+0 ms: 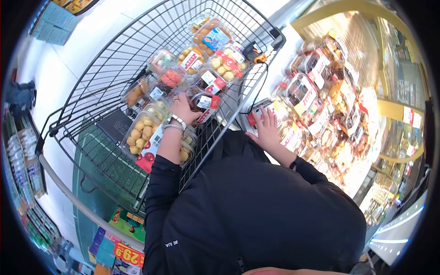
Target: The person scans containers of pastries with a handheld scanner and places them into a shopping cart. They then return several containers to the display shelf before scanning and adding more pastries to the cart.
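My left hand (182, 109), with bracelets on the wrist, reaches into a black wire shopping cart (91, 78) and grips a clear plastic box of dark fruit with a red label (205, 103). Around it in the cart lie several clear fruit boxes, among them a big one of yellow fruit (142, 130) under my forearm. My right hand (266, 128) rests flat, fingers spread, on a packaged box (259, 110) at the edge of a store display beside the cart. It holds nothing. Both sleeves are black.
A display (321, 91) crowded with clear boxes of fruit fills the right side. A small orange and black device (254, 52) hangs at the cart's far rim. A red 29.9 price sign (128, 254) sits at lower left, and stocked shelves (18, 160) line the far left.
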